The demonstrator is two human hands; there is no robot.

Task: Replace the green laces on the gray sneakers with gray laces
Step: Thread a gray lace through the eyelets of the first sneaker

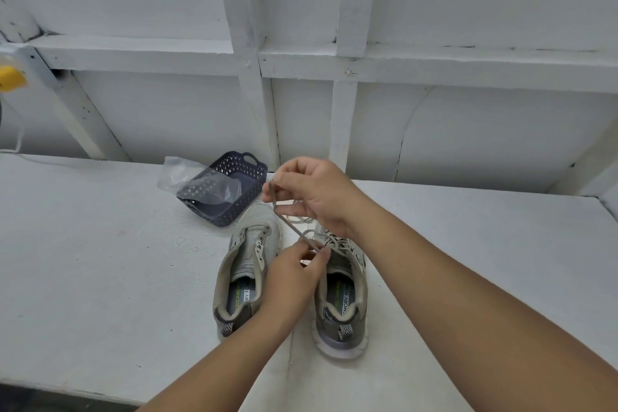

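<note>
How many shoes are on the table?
2. One sneaker with no lace sits on the left, near the basket. The other sneaker is right beside it, partly under the hands, with a lace in it.

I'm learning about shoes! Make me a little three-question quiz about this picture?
1. True or false: the left sneaker has a lace threaded through its eyelets.
2. What does the right hand hold? A) the gray lace B) the dark basket C) the plastic bag
3. Fill in: the left hand pinches the lace just above the ____ sneaker.

Key: 1. False, its eyelets look empty. 2. A, the lace runs taut between both hands. 3. Right.
</note>
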